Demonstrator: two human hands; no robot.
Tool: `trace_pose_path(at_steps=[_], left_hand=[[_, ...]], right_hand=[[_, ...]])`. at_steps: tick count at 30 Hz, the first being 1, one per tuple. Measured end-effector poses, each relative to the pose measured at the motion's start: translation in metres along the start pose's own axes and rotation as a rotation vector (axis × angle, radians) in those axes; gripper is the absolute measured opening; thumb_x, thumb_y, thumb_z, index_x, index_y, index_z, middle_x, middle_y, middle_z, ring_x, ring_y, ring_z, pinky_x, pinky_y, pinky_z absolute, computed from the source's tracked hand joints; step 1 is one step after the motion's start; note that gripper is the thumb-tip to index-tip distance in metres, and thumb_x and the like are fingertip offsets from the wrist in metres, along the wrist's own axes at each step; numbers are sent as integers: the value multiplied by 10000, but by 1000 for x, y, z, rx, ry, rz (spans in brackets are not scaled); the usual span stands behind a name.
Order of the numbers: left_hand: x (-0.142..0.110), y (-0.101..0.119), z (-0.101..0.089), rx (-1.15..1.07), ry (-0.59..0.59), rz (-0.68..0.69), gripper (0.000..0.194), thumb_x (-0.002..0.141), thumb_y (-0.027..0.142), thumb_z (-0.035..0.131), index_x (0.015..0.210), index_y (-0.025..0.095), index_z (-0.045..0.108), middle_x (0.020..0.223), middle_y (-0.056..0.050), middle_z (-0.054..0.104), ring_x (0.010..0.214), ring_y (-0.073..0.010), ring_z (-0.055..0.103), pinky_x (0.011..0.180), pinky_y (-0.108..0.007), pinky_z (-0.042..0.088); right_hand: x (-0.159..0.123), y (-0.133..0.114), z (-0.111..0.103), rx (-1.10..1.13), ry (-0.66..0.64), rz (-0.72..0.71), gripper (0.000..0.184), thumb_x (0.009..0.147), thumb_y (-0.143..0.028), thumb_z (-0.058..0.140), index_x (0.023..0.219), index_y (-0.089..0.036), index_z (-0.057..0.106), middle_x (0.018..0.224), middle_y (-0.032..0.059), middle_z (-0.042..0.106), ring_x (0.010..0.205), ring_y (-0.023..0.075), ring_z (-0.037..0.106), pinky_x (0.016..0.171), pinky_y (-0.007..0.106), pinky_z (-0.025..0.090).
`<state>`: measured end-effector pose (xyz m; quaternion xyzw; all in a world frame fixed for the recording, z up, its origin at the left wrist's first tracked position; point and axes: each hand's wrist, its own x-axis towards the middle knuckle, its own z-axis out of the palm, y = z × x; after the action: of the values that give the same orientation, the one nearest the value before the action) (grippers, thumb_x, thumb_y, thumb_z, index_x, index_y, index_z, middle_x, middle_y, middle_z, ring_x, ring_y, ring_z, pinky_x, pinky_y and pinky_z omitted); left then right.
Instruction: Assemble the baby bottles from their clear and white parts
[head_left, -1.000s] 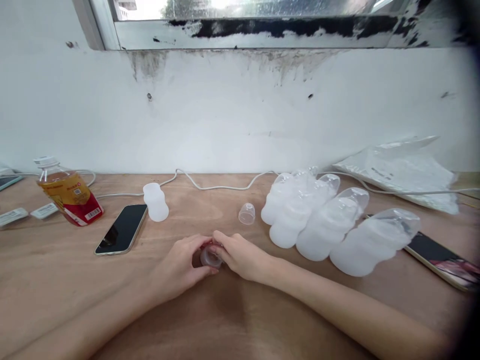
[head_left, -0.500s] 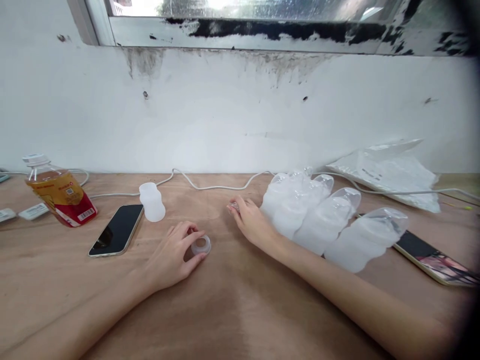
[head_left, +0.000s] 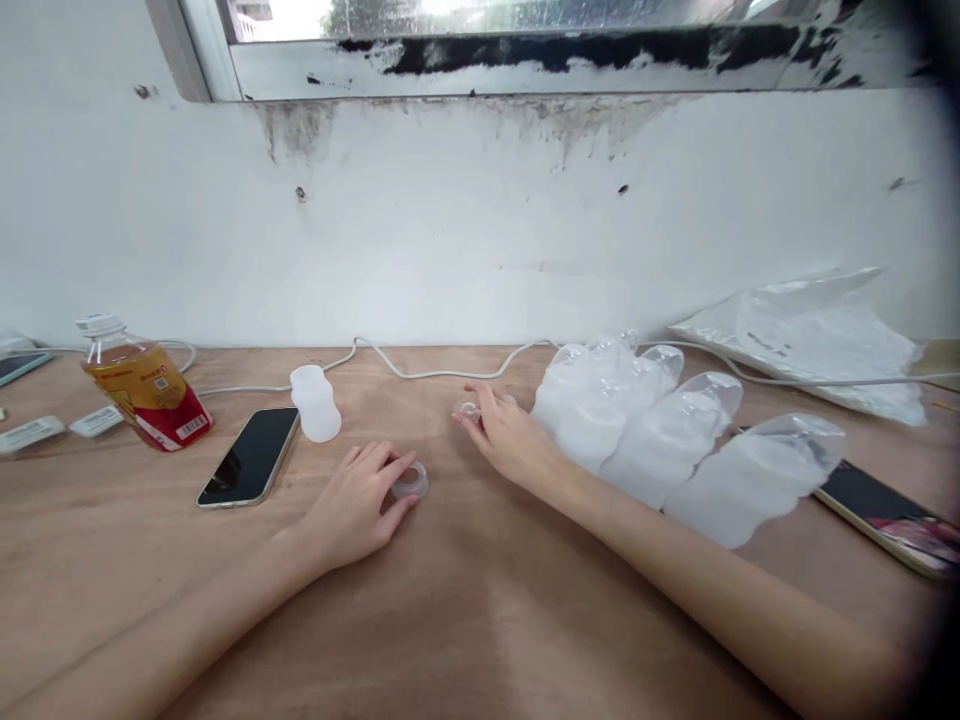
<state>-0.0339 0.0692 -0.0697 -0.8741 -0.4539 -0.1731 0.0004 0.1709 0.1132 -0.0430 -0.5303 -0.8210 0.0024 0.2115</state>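
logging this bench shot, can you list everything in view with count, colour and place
clear ring: 1, translucent, table centre, under left fingers
small clear cap: 1, transparent, at right fingers
bagged bottles: about 4, white, right of centre, lying
white bottle: 1, upright, left of centre
phone: 1, black, left
second phone: 1, far right edge
drink bottle: 1, amber, red label, far left
cable: white, along wall
plastic bag: 1, clear, back right
table: 1, brown wood
left hand: on ring
right hand: at cap

Phone (head_left: 250,456) lies left of ring (head_left: 410,481); bottles (head_left: 660,440) right.
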Motion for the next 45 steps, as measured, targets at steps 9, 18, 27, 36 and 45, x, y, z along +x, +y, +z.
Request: trace_pose_path(at_steps=[9, 18, 27, 36, 45], left_hand=[[32, -26, 13, 113, 53, -133, 294, 826, 145, 424, 1100, 68, 501, 1082, -164, 578, 982, -273, 521, 833, -421, 404], [35, -42, 26, 7, 100, -146, 313, 838, 182, 427, 1146, 132, 455, 1115, -95, 572, 1005, -244, 489, 826, -389, 421], [35, -37, 22, -36, 106, -151, 313, 846, 198, 414, 1143, 108, 458, 1102, -123, 564, 1015, -256, 487, 838, -423, 412], [31, -43, 28, -59, 178, -147, 469, 825, 250, 446, 1246, 86, 322, 1292, -183, 400, 1163, -282, 409, 917, -446, 382], [26, -16, 6, -64, 381, -36, 387, 841, 219, 401, 1211, 160, 307, 1326, -151, 301, 1248, -238, 295, 1006, -433, 290]], right_hand=[[16, -21, 38, 37, -95, -16, 187, 832, -265, 448, 976, -155, 496, 955, 81, 592, 837, 175, 575, 650, 252, 400], [18, -22, 48, -33, -78, -8, 209, 854, -262, 376, 973, -151, 508, 989, 101, 542, 890, 200, 540, 696, 288, 415], [18, -25, 49, -72, -73, -23, 273, 853, -249, 387, 1056, -107, 502, 1006, 116, 535, 925, 209, 534, 746, 287, 430], [-25, -37, -96, -442, 100, 34, 440, 757, -422, 546, 1106, -164, 479, 1046, 153, 490, 835, 257, 537, 532, 293, 407], [-23, 10, -116, -704, -217, 235, 253, 673, -364, 641, 837, -179, 587, 831, 105, 586, 480, 128, 507, 423, 246, 283]])
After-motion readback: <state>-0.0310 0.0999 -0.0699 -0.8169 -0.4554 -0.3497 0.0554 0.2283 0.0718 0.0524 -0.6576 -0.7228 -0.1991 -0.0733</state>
